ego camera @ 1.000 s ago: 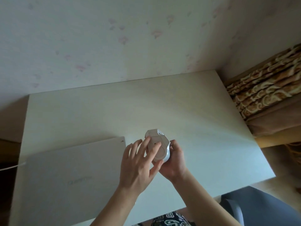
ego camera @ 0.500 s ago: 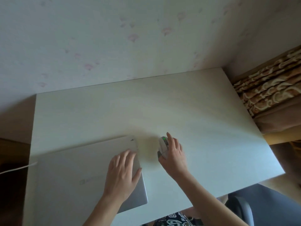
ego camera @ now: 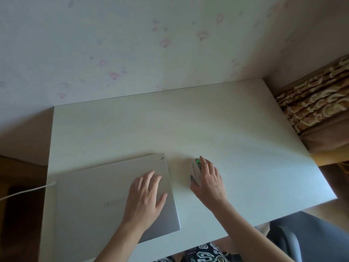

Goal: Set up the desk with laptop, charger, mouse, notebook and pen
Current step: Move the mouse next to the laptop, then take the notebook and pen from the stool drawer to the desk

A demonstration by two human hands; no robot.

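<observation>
cable: a white charger cable (ego camera: 26,191) comes in from the left and meets the laptop's left side, right at the desk's left edge.
laptop: the closed silver laptop (ego camera: 105,195) lies flat at the front-left of the desk (ego camera: 207,120), its long axis running along the front edge.
left hand: the left hand (ego camera: 145,197) lies palm down on the lid's right half, fingers spread and gripping nothing.
mouse: the white mouse (ego camera: 196,170), green light lit, sits just right of the laptop's far right corner, its long axis pointing at the wall.
right hand: the right hand (ego camera: 208,180) cups the mouse from its right, fingers draped over the top, thumb at the near left side.
turning point: the lid's opening edge faces the person, i judge; the left hand is nearer.
missing: no notebook or pen in sight.
</observation>
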